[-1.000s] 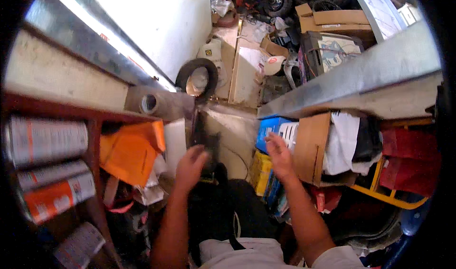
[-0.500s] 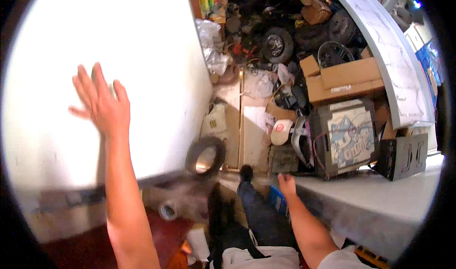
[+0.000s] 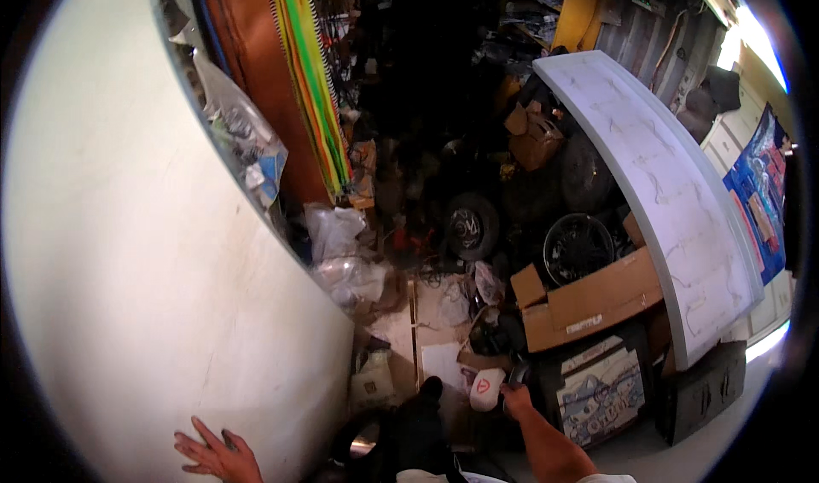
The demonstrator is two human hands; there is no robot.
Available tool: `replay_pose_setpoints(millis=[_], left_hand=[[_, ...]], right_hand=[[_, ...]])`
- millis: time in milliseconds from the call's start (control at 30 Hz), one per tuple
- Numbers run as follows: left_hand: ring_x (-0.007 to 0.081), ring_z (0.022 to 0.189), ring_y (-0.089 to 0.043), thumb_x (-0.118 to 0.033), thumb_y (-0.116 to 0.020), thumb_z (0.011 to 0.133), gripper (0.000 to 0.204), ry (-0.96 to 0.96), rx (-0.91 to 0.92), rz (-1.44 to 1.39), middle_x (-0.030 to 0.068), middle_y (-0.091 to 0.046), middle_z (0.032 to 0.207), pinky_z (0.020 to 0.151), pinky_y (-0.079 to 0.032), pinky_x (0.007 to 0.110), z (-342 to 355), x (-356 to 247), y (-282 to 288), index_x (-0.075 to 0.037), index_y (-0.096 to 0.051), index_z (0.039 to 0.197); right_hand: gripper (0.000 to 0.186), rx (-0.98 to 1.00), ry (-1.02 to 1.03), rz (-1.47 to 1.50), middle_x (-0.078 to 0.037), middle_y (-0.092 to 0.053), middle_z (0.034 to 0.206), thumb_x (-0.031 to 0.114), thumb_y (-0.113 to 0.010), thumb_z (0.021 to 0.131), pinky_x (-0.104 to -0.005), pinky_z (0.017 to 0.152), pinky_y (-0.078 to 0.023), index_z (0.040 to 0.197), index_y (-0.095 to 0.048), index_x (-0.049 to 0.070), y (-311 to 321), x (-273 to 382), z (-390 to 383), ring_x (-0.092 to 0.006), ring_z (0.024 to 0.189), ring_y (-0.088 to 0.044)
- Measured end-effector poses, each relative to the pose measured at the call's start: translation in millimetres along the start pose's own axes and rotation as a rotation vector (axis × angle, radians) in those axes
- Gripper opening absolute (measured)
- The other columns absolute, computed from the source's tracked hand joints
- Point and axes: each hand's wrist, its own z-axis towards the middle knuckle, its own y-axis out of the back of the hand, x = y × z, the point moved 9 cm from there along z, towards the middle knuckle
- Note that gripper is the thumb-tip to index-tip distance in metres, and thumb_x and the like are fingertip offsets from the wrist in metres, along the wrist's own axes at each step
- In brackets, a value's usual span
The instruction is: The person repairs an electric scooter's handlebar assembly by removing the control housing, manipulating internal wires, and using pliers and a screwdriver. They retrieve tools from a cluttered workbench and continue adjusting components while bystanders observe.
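Note:
My left hand (image 3: 220, 457) is open, fingers spread, against the lower part of a large smooth white panel (image 3: 171, 253) that fills the left side. My right hand (image 3: 514, 400) is closed beside a white cap (image 3: 486, 387) with a red mark. A dark curved part shows at its fingertips; whether the hand grips that part cannot be made out. To the right of this hand lies a black-edged case (image 3: 601, 389) with a cartoon drawing on its top.
Cardboard boxes (image 3: 597, 299), a wheel with tyre (image 3: 472, 227) and plastic bags (image 3: 341, 257) crowd the narrow passage ahead. A long pale marbled panel (image 3: 648, 193) leans on the right. By my legs lies a loose tyre (image 3: 363, 440). A striped bright strap (image 3: 311, 82) hangs at back left.
The view has tilted up toward the back of the room. My left hand now appears lower on the white panel, still spread. My right hand has moved forward to beside the cap.

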Motion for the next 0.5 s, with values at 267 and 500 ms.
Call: replay_pose_setpoints(millis=[267, 500], left_hand=[[0.0525, 0.143, -0.007, -0.051, -0.057, 0.085, 0.100, -0.079, 0.305, -0.423, 0.0364, -0.004, 0.154, 0.111, -0.012, 0.066, 46.9, -199.4, -28.5, 0.005, -0.009, 0.151], [0.0500, 0.144, -0.008, -0.059, -0.051, 0.086, 0.100, -0.075, 0.289, -0.217, 0.0348, -0.007, 0.155, 0.110, -0.010, 0.068, 74.5, -308.7, -84.6, 0.005, -0.011, 0.151]], right_hand=[[0.037, 0.199, 0.090, -0.543, -0.017, -0.066, 0.094, 0.035, -0.061, 0.091, -0.0447, 0.070, -0.049, 0.105, -0.065, 0.001, 2.6, 16.1, 154.5, -0.0290, 0.085, -0.063], [0.029, 0.335, -0.139, -0.363, -0.013, -0.062, 0.089, 0.032, -0.058, 0.094, -0.0430, 0.069, -0.049, 0.102, -0.065, 0.005, -6.6, 29.2, 208.7, -0.0255, 0.079, -0.060]])
